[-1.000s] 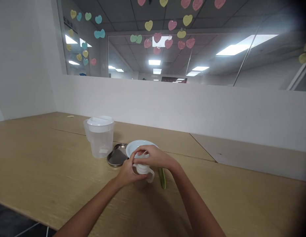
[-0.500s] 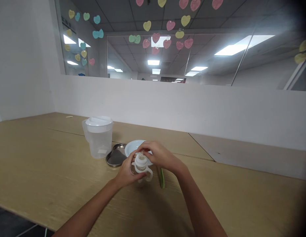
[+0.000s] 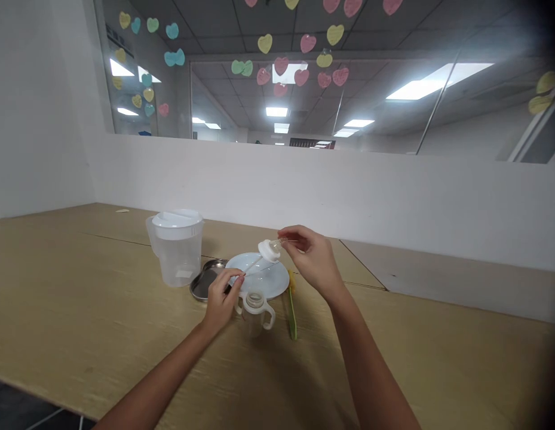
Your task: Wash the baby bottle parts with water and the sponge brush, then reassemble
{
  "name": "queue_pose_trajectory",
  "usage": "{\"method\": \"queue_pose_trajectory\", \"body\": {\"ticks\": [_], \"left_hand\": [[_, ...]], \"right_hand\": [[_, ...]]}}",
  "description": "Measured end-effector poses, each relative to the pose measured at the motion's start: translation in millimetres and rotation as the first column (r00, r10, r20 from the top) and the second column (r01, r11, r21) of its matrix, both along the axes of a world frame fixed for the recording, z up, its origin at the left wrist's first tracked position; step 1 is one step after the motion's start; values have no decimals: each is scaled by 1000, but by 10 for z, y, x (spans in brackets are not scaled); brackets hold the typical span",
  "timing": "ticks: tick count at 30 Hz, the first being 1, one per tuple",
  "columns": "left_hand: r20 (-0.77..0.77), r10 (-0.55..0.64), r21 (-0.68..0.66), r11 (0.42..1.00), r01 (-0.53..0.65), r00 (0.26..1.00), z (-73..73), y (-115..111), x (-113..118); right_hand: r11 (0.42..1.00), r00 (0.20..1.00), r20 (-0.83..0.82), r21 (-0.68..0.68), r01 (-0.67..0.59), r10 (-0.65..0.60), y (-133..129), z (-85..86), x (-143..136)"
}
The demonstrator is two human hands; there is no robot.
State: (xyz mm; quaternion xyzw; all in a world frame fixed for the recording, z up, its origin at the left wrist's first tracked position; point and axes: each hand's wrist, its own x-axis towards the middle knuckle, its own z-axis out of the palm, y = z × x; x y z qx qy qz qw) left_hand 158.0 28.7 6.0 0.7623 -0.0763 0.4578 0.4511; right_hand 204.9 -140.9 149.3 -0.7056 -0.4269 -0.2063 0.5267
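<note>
A white bottle top [image 3: 269, 251] with a clear nipple is raised over the white plate [image 3: 277, 286], tilted on its side. My right hand [image 3: 310, 257] pinches it by the nipple end. From its underside a thin straw [image 3: 253, 265] slants down to the left, and my left hand [image 3: 223, 298] pinches the straw's lower end. Just below, the clear bottle [image 3: 254, 316] with two white handles stands upright on the table, its mouth uncovered.
A lidded clear pitcher [image 3: 181, 254] stands at the left. Beside it lies a metal tray [image 3: 205, 280], partly behind my left hand. A green-handled brush [image 3: 292, 310] lies right of the bottle. The wall [image 3: 277, 185] rises behind the table [image 3: 125, 322].
The top has come off the bottle and moved up and right with my right hand. My left hand has let go of the bottle and taken the straw's end.
</note>
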Motion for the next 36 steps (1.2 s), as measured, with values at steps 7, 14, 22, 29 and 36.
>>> {"method": "queue_pose_trajectory", "body": {"ticks": [7,14,22,29,36], "left_hand": [[-35,190,51,981,-188,981,-84,183,159],[-164,303,235,936,-261,939,-210,237,336],[-214,438,286,883,-373,873,-184,196,320],[-242,408,316,891,-326,880,-205,185,321],[-239,272,223,950,-219,932,-157,210,323]], "right_hand": [[962,967,-47,99,253,-250,-179,64,191],[966,969,-70,84,243,-238,-158,74,141],[958,963,-84,104,266,-258,-92,105,19],[941,963,-76,204,270,-259,-99,124,-42],[917,978,-111,343,204,-176,-130,199,-204]]}}
